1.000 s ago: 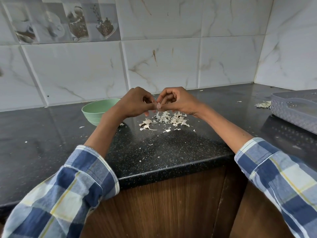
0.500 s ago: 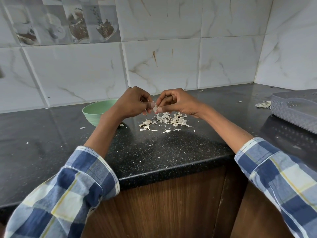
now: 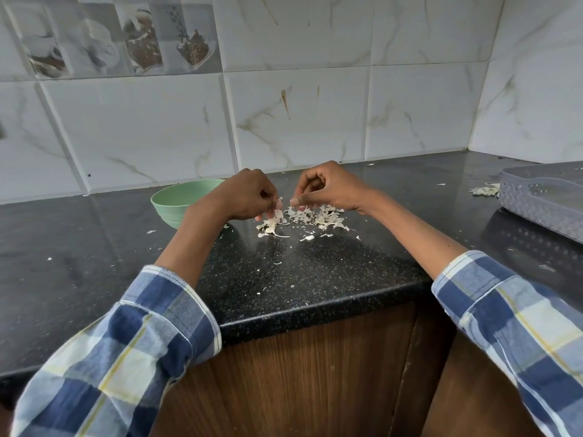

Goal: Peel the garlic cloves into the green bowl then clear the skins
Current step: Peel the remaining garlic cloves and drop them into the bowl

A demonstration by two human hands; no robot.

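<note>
My left hand [image 3: 249, 197] pinches a small pale garlic clove [image 3: 279, 204] at its fingertips, just above the pile of garlic skins [image 3: 303, 217] on the black counter. A small gap separates it from my right hand [image 3: 331, 187], whose fingers are curled with the thumb pressed to the forefinger; I see nothing between them. The green bowl [image 3: 176, 197] stands behind my left wrist, partly hidden by it, and its inside is not visible.
A grey plastic basket [image 3: 542, 200] sits at the right edge, with more skins [image 3: 485, 189] beside it. Small flakes are scattered over the counter [image 3: 299, 279], whose front edge is close. A tiled wall stands behind.
My hands, joined on the clove a second ago, have pulled apart. The pale piece stays with my left hand, and both hands have dropped a little toward the skins.
</note>
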